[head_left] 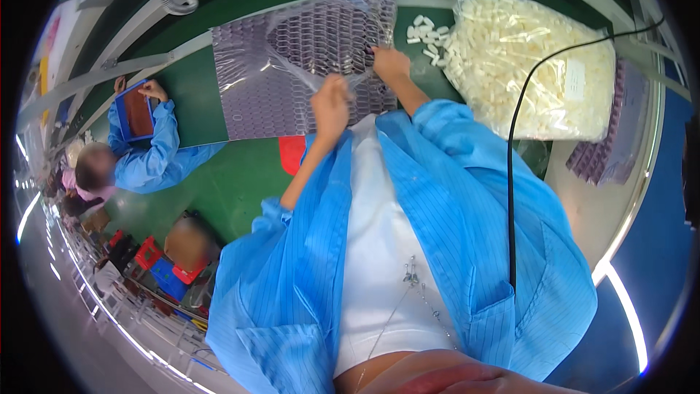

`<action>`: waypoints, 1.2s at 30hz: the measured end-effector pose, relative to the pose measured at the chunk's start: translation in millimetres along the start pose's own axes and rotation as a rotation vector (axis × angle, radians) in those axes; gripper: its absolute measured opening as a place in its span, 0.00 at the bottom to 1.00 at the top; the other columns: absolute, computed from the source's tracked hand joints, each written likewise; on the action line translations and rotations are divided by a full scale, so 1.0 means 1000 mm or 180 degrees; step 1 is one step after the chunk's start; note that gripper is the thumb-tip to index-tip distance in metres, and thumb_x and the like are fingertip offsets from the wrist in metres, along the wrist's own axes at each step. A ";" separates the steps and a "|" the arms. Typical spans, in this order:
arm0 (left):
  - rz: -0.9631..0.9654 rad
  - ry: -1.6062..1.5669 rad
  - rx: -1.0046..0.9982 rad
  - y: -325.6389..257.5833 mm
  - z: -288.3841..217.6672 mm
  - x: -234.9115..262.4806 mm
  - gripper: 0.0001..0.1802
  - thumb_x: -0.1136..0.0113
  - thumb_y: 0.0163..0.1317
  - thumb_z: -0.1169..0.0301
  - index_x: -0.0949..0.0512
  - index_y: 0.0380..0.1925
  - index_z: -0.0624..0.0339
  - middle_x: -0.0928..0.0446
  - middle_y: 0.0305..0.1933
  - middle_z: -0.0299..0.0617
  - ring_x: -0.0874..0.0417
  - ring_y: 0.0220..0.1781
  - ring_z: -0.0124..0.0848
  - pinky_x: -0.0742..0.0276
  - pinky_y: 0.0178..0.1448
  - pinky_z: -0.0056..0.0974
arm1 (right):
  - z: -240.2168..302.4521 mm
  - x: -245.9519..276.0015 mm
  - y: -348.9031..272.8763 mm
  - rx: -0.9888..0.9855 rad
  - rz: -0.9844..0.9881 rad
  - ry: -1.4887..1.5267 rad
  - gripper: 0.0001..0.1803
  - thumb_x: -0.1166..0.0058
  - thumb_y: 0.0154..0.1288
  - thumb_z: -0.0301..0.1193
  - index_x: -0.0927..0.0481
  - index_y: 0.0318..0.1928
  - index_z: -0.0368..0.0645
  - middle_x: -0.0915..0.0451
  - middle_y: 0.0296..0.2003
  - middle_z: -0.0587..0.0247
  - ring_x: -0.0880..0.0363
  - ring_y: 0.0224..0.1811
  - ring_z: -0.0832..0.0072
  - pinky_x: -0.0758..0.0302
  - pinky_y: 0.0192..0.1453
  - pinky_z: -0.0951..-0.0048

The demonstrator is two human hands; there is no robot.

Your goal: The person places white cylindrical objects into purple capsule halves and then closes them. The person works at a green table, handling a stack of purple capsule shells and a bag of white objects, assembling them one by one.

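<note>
A wide purple-grey tray (pixel 251 106) with rows of honeycomb-like cells lies before me on the green table. Clear plastic film (pixel 292 66) covers part of it, wrinkled and pulled up toward its near edge. My left hand (pixel 332 107), slightly blurred, is closed at the tray's near side with the bunched film between its fingers. Over the right part of the tray is my right hand (pixel 392 66), its fingertips pinched together at the cells. A small dark bit shows at those fingertips, too small to name.
At right sits a large clear bag (pixel 532 66) of small cream-white pieces, with loose white pieces (pixel 430 36) beside it. A black cable (pixel 512 175) hangs across the bag. At left, a co-worker (pixel 149 146) in blue holds a blue-rimmed tray (pixel 124 120). Something red (pixel 291 153) shows below the table edge.
</note>
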State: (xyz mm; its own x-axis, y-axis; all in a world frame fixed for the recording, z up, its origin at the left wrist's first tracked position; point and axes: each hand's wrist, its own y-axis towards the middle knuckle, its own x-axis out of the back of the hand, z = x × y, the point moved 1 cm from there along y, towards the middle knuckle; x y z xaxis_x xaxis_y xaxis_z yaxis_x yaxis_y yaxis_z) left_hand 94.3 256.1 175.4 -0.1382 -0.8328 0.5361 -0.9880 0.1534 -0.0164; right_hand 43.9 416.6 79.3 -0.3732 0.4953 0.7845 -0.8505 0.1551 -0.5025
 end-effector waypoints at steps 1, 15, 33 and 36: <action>-0.0024 -0.0248 0.0358 -0.016 0.002 0.017 0.12 0.54 0.68 0.69 0.27 0.27 0.63 0.21 0.23 0.44 0.20 0.23 0.33 0.28 0.30 0.39 | 0.001 -0.006 -0.003 0.0057 -0.0219 -0.0022 0.20 0.64 0.70 0.43 0.20 0.42 0.47 0.18 0.41 0.53 0.19 0.43 0.52 0.24 0.46 0.53; 0.1598 0.3281 -0.0193 0.034 0.056 -0.030 0.15 0.37 0.54 0.60 0.18 0.37 0.59 0.20 0.37 0.44 0.25 0.49 0.41 0.28 0.50 0.44 | -0.015 -0.027 -0.018 0.2026 -0.1731 0.0711 0.15 0.48 0.62 0.42 0.25 0.34 0.41 0.22 0.36 0.54 0.22 0.35 0.53 0.26 0.40 0.53; 0.0497 0.0940 -0.0859 -0.028 0.043 0.055 0.05 0.46 0.59 0.75 0.25 0.26 0.65 0.23 0.29 0.50 0.21 0.36 0.49 0.28 0.43 0.46 | 0.033 -0.054 0.011 0.0362 -0.0945 -0.0067 0.17 0.55 0.60 0.46 0.16 0.30 0.55 0.18 0.24 0.55 0.17 0.27 0.55 0.23 0.33 0.53; 0.1003 0.0749 -0.0270 -0.049 0.055 0.123 0.03 0.48 0.57 0.77 0.25 0.29 0.65 0.26 0.32 0.50 0.24 0.39 0.49 0.28 0.45 0.44 | 0.025 -0.067 0.017 0.0517 -0.1274 -0.0294 0.18 0.54 0.62 0.47 0.17 0.27 0.52 0.19 0.19 0.55 0.18 0.22 0.56 0.24 0.27 0.53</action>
State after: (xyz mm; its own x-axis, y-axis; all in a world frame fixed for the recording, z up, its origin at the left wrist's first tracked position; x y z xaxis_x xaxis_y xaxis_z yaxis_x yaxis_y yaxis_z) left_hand 122.4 117.1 195.2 -0.4042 -0.5950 0.6947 -0.8893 0.4333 -0.1464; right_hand 45.5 364.4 27.4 -0.0277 0.3438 0.9386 -0.9793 0.1792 -0.0945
